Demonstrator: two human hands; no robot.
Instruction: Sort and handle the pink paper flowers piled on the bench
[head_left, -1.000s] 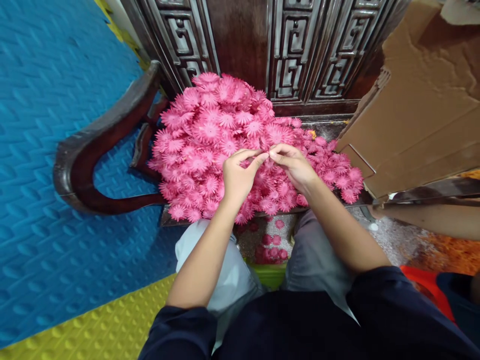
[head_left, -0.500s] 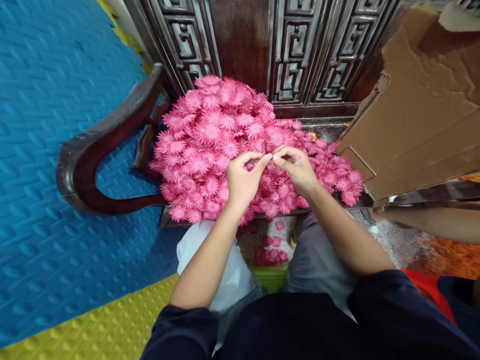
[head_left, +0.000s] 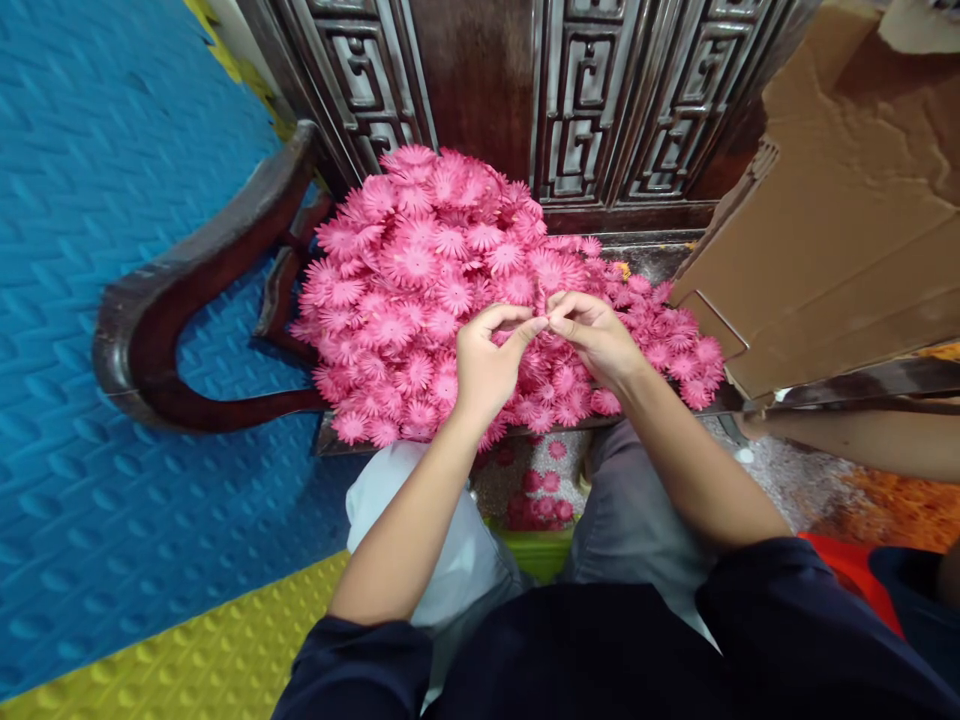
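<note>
Both hands meet over the middle of a heap of pink paper flowers (head_left: 420, 290). Left hand (head_left: 487, 365) has its thumb and forefinger pinched narrow, the tips touching those of the right hand (head_left: 596, 335), which is pinched the same way. Between the fingertips sits something small and pink; it looks like one flower from the heap, though it is too small to tell for sure.

That heap lies on the seat (head_left: 652, 258) of a dark wooden chair, piled highest toward the back left corner, against the carved backrest (head_left: 577, 110), and thinning out toward the seat's right edge. At the front edge the flowers spill right up to the rim. A curved armrest (head_left: 187, 300) sweeps round the left side of the seat.

A few loose flowers (head_left: 544, 490) lie on the floor below the front edge, between the person's knees. A sheet of brown cardboard (head_left: 847, 220) leans over the right end of the seat. Blue matting (head_left: 112, 200) covers the floor to the left, with a yellow mat (head_left: 210, 665) nearer the person.
</note>
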